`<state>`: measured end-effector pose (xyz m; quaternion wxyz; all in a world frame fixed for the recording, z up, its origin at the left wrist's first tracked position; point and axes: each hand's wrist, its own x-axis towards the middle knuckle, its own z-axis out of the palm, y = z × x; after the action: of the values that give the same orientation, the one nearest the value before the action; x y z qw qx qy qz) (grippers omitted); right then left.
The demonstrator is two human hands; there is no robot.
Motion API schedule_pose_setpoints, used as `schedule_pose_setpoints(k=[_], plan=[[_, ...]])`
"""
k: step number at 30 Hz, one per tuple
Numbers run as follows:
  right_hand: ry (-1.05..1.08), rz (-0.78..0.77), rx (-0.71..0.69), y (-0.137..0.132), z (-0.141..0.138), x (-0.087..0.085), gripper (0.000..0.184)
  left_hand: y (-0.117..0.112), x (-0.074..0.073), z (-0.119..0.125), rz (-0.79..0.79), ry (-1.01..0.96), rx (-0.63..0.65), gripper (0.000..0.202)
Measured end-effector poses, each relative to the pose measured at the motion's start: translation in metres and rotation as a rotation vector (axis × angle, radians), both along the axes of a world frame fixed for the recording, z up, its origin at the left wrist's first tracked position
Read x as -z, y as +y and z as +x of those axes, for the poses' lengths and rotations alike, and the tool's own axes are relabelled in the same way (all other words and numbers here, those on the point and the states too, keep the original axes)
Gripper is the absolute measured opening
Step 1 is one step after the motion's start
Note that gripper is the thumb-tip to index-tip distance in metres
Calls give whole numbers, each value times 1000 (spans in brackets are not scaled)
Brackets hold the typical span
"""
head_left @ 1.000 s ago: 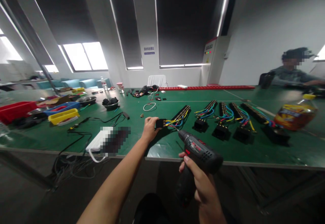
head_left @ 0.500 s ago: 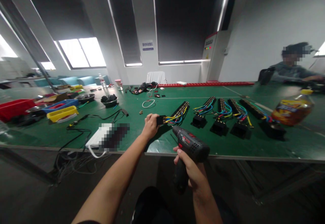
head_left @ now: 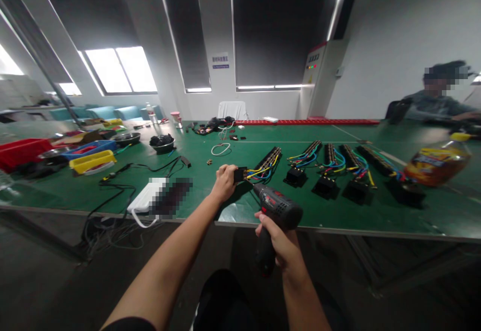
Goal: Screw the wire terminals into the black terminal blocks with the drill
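My left hand (head_left: 224, 183) is closed on a small black connector housing (head_left: 240, 174) on the table. Yellow and blue wires (head_left: 259, 172) run from that housing to a long terminal strip (head_left: 271, 157). A black cordless screwdriver (head_left: 278, 208) sits in my right hand (head_left: 276, 238), fingers wrapped round its grip. Its thin bit points up and left, with the tip close to the wired end of the housing; whether it touches a screw I cannot tell. To the right lie several similar wired strips, each with a black housing (head_left: 295, 176).
On the green table (head_left: 203, 201) are a white case (head_left: 150, 195) with a strap, black cables (head_left: 124, 183), yellow (head_left: 92, 160) and red (head_left: 24, 153) trays, and a bowl of black parts (head_left: 162, 144). A drink bottle (head_left: 438, 163) stands right, near a seated person (head_left: 436, 103).
The screwdriver in my right hand has moved slightly left and up, its bit now nearer the housing. My left hand keeps its hold; the view has shifted a little.
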<state>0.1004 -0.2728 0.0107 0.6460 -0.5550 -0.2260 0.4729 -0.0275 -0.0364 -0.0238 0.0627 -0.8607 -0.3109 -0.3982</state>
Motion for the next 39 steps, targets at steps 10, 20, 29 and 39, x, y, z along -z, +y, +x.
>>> schedule_pose_setpoints(k=[10,20,29,39], plan=[[18,87,-53,-2,3,9,39,-4,-4,0,-13,25,2,47],[-70,15,-39,0,6,7,41,-7,-7,0,-31,55,-2,46],[-116,-32,-17,-3,18,-12,42,-6,-4,0,-29,92,31,44],[-187,-177,-23,-9,38,-10,48,-13,-8,1,-74,107,61,48]])
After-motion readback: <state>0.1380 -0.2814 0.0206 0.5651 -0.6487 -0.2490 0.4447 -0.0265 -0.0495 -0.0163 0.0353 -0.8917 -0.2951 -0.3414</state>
